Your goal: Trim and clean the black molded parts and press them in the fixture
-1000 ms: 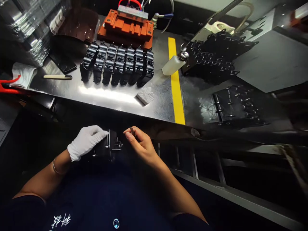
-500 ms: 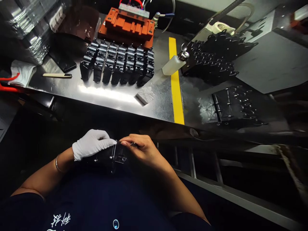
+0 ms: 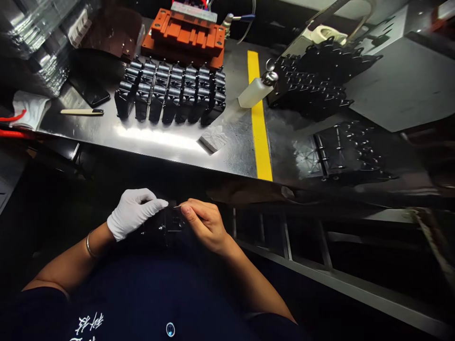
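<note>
My left hand (image 3: 133, 213), in a white glove, is closed on a black plastic part (image 3: 170, 223) held low in front of my dark shirt. Small shiny pins show on the part, but much of its outline is lost in the dark. My bare right hand (image 3: 205, 222) pinches a thin pointed tool (image 3: 177, 206), whose tip sticks out leftward from the fingertips toward the part. Whether that tip touches the part I cannot tell. The rest of the tool is hidden in the hand.
Rows of black plastic parts (image 3: 170, 92) stand on the metal bench (image 3: 159, 142), before an orange fixture (image 3: 185, 38). Near the yellow strip (image 3: 261, 142) are a white bottle (image 3: 254, 93) and a pale block (image 3: 213, 139). More black parts (image 3: 313, 80) are piled rightward. A pen (image 3: 81, 112) lies left.
My right hand has turned, so the thin tip now shows beyond its fingers. The left hand and the black part have tilted slightly; the part looks darker.
</note>
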Available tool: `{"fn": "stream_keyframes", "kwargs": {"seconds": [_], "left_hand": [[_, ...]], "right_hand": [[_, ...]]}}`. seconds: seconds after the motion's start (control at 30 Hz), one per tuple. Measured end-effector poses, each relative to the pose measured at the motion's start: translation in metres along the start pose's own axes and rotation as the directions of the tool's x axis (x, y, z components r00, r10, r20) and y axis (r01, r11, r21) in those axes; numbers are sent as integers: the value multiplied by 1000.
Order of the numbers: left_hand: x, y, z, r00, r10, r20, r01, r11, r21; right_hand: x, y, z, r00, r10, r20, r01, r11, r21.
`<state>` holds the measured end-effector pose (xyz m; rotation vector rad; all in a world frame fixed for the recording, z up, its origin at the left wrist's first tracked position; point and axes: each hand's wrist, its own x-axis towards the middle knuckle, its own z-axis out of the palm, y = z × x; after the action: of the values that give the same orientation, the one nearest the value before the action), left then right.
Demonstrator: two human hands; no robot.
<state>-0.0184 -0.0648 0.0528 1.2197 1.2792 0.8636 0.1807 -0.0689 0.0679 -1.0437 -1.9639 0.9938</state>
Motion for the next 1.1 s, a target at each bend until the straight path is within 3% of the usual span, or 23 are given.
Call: {"fn": "stream_keyframes", "kwargs": {"seconds": [0.3, 0.43, 0.5, 0.67, 0.97, 1.1], "left_hand": [[0, -2, 3, 999, -34, -35, 32, 997, -66], [-3, 1, 3, 999, -17, 36, 20, 996, -86], [-3, 2, 4, 999, 8, 37, -4, 994, -106], [-2, -2, 6, 997, -4, -75, -6, 991, -135], [0, -6, 8, 996, -8, -90, -2, 994, -111], [-2, -6, 9, 996, -16, -83, 7, 993, -115]], "right_hand": [[-1, -1, -5, 996, -52, 67, 52, 999, 4], [-3, 3, -11, 969, -61, 239, 6, 974, 226], [-3, 4, -12, 971, -77, 229, 1, 950, 313], [-3, -1, -10, 994, -107, 4, 107, 994, 33], [-1, -4, -9, 981, -192, 10, 192, 977, -96], [-2, -2, -11, 986, -150, 65, 152, 988, -28]]}}
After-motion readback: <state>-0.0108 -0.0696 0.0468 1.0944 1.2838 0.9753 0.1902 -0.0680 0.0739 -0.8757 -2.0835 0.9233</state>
